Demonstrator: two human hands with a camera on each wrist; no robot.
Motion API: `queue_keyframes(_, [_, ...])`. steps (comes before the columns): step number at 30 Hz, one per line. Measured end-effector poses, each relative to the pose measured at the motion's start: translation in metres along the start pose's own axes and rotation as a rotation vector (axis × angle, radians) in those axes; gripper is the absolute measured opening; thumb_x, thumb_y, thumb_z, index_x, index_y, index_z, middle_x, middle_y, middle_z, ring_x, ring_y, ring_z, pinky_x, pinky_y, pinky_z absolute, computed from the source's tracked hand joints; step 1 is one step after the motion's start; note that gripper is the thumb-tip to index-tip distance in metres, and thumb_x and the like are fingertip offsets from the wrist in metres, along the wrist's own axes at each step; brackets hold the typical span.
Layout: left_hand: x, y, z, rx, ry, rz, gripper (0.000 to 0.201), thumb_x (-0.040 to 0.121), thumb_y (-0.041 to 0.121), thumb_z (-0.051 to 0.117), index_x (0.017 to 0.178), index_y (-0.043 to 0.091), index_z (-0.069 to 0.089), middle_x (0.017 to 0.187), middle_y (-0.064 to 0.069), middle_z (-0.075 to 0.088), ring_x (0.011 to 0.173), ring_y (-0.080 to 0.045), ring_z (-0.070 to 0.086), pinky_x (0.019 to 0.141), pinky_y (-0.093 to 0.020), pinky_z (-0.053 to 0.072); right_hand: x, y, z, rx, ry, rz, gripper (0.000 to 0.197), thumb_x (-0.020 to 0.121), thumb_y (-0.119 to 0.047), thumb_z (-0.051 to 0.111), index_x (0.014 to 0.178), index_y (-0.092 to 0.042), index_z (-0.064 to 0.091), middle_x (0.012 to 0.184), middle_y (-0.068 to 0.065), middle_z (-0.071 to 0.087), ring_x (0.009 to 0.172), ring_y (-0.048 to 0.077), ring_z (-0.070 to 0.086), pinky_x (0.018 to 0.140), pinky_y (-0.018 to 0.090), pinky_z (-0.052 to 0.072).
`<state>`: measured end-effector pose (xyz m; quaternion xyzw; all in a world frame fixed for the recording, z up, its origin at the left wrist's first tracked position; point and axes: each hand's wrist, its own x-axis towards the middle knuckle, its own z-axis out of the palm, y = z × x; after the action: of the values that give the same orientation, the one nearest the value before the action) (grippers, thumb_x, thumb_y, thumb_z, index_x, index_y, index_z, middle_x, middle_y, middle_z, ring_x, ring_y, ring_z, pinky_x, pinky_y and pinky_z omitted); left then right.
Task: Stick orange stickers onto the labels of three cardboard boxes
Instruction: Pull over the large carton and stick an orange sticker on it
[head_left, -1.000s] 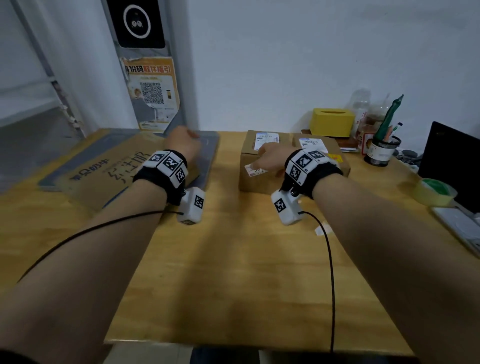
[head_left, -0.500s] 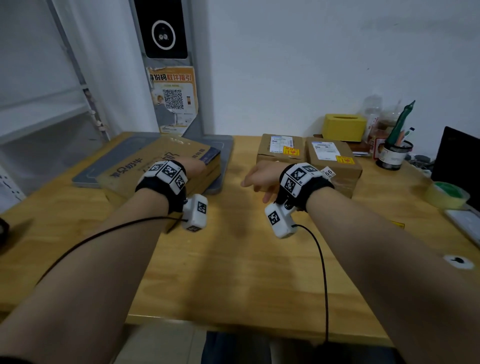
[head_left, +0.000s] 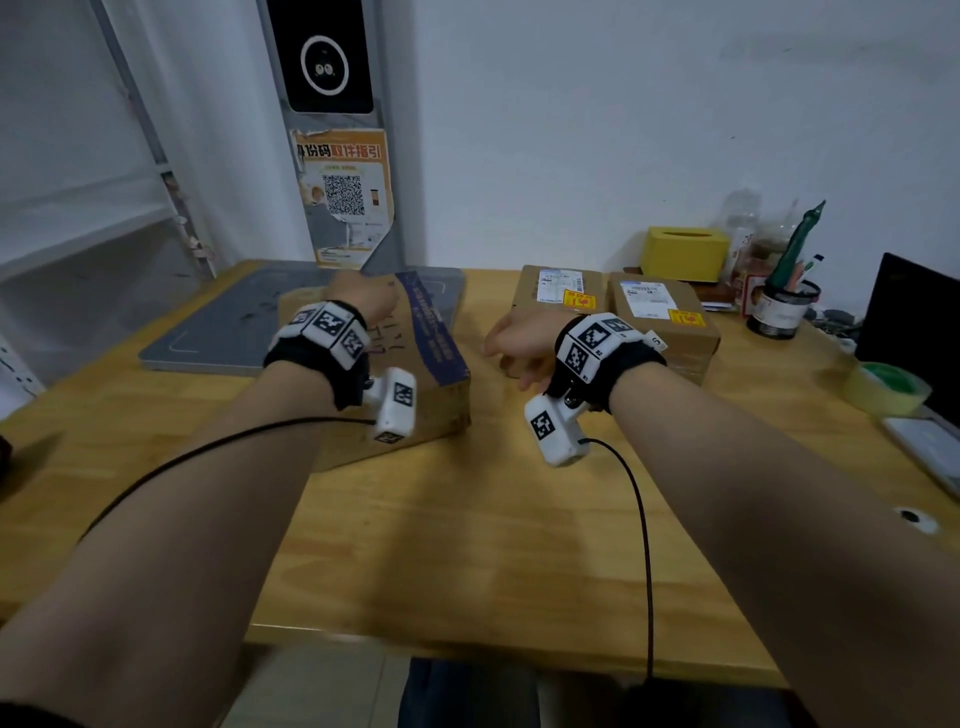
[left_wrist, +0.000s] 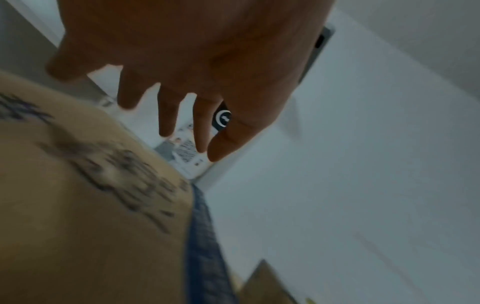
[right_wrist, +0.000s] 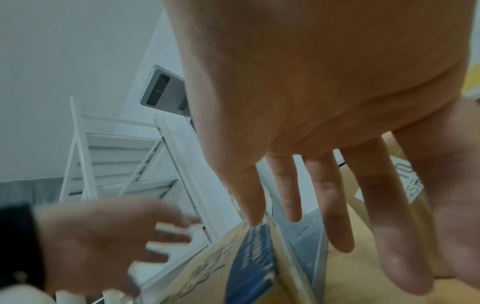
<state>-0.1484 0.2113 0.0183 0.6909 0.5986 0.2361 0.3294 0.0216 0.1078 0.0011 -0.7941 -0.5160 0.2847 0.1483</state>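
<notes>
1. Large flat cardboard box (head_left: 374, 364), left of centre on the wooden table (head_left: 467, 545), part lying on a grey pad (head_left: 223, 332). No label shows on its printed top face. Risk: if the label is underneath or on a side, a sticker lands on bare card.
2. Two small cardboard boxes (head_left: 558, 293) (head_left: 660, 317), far right, side by side, each with a white label bearing an orange sticker. Risk: the big box could knock them if swung right.
3. Left hand (head_left: 363, 301), over the big box's far part; fingers (left_wrist: 166, 115) straight, spread, empty, just above the top face. Contact cannot be told.
4. Right hand (head_left: 519, 338), between the big box and the small ones; fingers (right_wrist: 337, 205) extended, empty, near the big box's blue right edge.
5. No loose sticker in either hand; one must be fetched first.
</notes>
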Motion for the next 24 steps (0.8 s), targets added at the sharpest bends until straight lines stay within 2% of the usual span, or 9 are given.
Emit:
queue_keyframes(2, [-0.002, -0.018, -0.007, 0.158, -0.037, -0.044, 0.034, 0.103, 0.013, 0.048, 0.130, -0.006, 0.054, 0.132, -0.024, 0.058, 0.114, -0.035, 0.059, 0.091, -0.038, 0.046, 0.001, -0.004, 0.004, 0.024, -0.030, 0.000, 0.050, 0.101, -0.036, 0.059, 0.143, -0.009, 0.052, 0.116, 0.010, 0.070, 0.096, 0.032, 0.075, 0.074, 0.039, 0.064])
queue_keyframes(4, [0.001, -0.037, -0.006, 0.178, -0.137, -0.085, 0.039, 0.103, 0.011, 0.049, 0.136, -0.008, 0.051, 0.141, -0.025, 0.053, 0.108, -0.028, 0.053, 0.092, -0.038, 0.041, 0.002, -0.008, 0.010, 0.039, -0.068, -0.005, 0.050, 0.101, -0.037, 0.059, 0.143, -0.011, 0.050, 0.120, 0.011, 0.067, 0.090, 0.032, 0.074, 0.056, 0.031, 0.061])
queue_keyframes(8, [0.001, -0.050, 0.004, -0.028, -0.203, -0.138, 0.034, 0.095, 0.013, 0.059, 0.127, 0.002, 0.058, 0.103, -0.013, 0.059, 0.077, -0.025, 0.052, 0.088, -0.040, 0.045, 0.006, -0.006, 0.015, -0.044, -0.039, -0.041, 0.035, 0.100, -0.039, 0.060, 0.121, -0.011, 0.061, 0.090, 0.005, 0.062, 0.074, 0.022, 0.064, 0.065, 0.032, 0.052])
queue_keyframes(10, [-0.021, -0.041, 0.009, -0.143, -0.244, -0.189, 0.035, 0.097, 0.015, 0.057, 0.130, 0.004, 0.055, 0.090, -0.011, 0.054, 0.074, -0.024, 0.052, 0.088, -0.042, 0.047, 0.005, 0.000, 0.014, -0.063, 0.008, -0.019, 0.025, 0.097, -0.032, 0.064, 0.103, -0.008, 0.061, 0.078, 0.005, 0.054, 0.069, 0.024, 0.060, 0.067, 0.034, 0.048])
queue_keyframes(14, [-0.061, -0.024, 0.027, -0.245, -0.326, -0.191, 0.042, 0.100, 0.023, 0.054, 0.138, 0.005, 0.050, 0.107, -0.010, 0.054, 0.107, -0.030, 0.052, 0.078, -0.036, 0.047, -0.004, 0.022, 0.008, -0.135, 0.027, 0.083, 0.015, 0.092, -0.021, 0.062, 0.089, -0.010, 0.052, 0.075, 0.006, 0.047, 0.064, 0.024, 0.051, 0.064, 0.034, 0.041])
queue_keyframes(17, [-0.090, -0.013, 0.044, -0.265, -0.393, -0.181, 0.045, 0.097, 0.030, 0.056, 0.139, 0.015, 0.050, 0.128, -0.008, 0.057, 0.126, -0.032, 0.051, 0.101, -0.050, 0.045, -0.012, 0.045, 0.001, -0.113, 0.040, 0.125, 0.021, 0.093, -0.029, 0.065, 0.097, -0.010, 0.055, 0.083, 0.009, 0.055, 0.073, 0.028, 0.057, 0.078, 0.043, 0.054])
queue_keyframes(18, [-0.096, -0.011, 0.050, -0.268, -0.417, -0.194, 0.047, 0.094, 0.033, 0.060, 0.137, 0.018, 0.050, 0.134, -0.008, 0.057, 0.125, -0.033, 0.052, 0.103, -0.052, 0.043, -0.015, 0.054, -0.002, -0.100, 0.049, 0.131, 0.022, 0.093, -0.030, 0.066, 0.096, -0.010, 0.057, 0.088, 0.011, 0.058, 0.079, 0.030, 0.060, 0.084, 0.044, 0.055])
queue_keyframes(21, [-0.107, -0.006, 0.069, -0.256, -0.500, -0.204, 0.058, 0.084, 0.040, 0.066, 0.137, 0.021, 0.051, 0.139, -0.007, 0.057, 0.124, -0.030, 0.054, 0.098, -0.046, 0.047, -0.028, 0.077, -0.010, -0.053, 0.080, 0.169, 0.023, 0.093, -0.030, 0.067, 0.091, -0.013, 0.052, 0.092, 0.012, 0.054, 0.080, 0.029, 0.054, 0.075, 0.039, 0.046])
queue_keyframes(24, [-0.111, -0.001, 0.087, -0.251, -0.547, -0.213, 0.064, 0.070, 0.042, 0.071, 0.129, 0.020, 0.057, 0.132, -0.007, 0.062, 0.119, -0.029, 0.058, 0.096, -0.041, 0.050, -0.037, 0.093, -0.018, -0.027, 0.104, 0.199, 0.026, 0.093, -0.029, 0.068, 0.115, -0.018, 0.059, 0.100, 0.012, 0.062, 0.076, 0.028, 0.050, 0.073, 0.036, 0.042])
